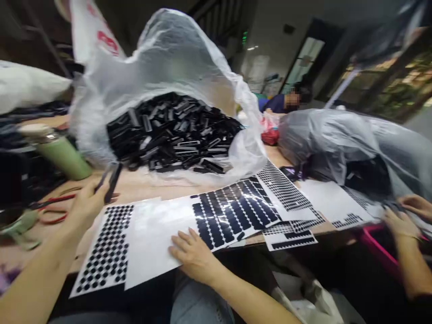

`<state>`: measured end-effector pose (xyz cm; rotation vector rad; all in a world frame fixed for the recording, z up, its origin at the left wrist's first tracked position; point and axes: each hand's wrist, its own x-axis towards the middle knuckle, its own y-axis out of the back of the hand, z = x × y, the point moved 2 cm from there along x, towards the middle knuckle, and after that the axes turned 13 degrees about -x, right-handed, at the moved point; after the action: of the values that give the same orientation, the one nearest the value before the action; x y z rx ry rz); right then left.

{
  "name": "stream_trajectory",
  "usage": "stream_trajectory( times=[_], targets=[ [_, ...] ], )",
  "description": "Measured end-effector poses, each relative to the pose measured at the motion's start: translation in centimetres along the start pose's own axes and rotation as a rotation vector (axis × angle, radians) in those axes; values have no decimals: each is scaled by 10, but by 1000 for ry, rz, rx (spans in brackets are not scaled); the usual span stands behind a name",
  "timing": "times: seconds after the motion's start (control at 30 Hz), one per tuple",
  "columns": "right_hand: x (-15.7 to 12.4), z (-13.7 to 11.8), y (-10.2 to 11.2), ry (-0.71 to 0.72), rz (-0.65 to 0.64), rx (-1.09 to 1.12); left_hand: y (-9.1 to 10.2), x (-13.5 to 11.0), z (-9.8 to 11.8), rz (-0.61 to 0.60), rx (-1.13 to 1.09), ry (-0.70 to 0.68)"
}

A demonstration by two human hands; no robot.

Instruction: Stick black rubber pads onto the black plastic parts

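Observation:
My left hand [88,198] is raised over the table's left side, closed on a slim black plastic strip [113,180]. My right hand [194,254] lies flat with fingers spread on a white backing sheet [151,238], beside a sheet of black oval stickers [232,213]. A sheet of black round dots [106,249] lies below my left hand. Behind them a big clear plastic bag [168,58] lies open, spilling a heap of black plastic parts [175,132].
A green bottle [60,153] and red-handled scissors [50,209] lie at the left. More dotted sheets [286,189] and a grey plastic bag [354,139] lie to the right, where another person's hands [401,216] work. A further person sits at the back.

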<state>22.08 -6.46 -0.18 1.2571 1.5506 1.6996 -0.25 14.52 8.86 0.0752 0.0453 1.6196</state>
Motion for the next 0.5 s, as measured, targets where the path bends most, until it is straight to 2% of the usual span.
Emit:
stream_trajectory(
  times=[0.03,0.1,0.17,0.27,0.37,0.43,0.5],
  targets=[
    [2,3,-3,0,6,-22,11,-7,-6,24,-56,33],
    [8,9,-8,-54,18,-44,20,-21,-14,11,-163,86],
    [16,14,-7,-122,-19,-38,22,-35,-16,-30,-205,110],
    [33,12,8,-185,-141,39,23,-52,-17,-87,-250,112],
    [59,-2,19,-263,-208,227,26,-63,-22,-117,-334,116],
    [83,-17,13,-288,-219,340,29,-69,-30,-89,-374,170],
    [108,-33,-3,-266,-238,364,33,-74,-39,-37,-389,231]
  ],
)
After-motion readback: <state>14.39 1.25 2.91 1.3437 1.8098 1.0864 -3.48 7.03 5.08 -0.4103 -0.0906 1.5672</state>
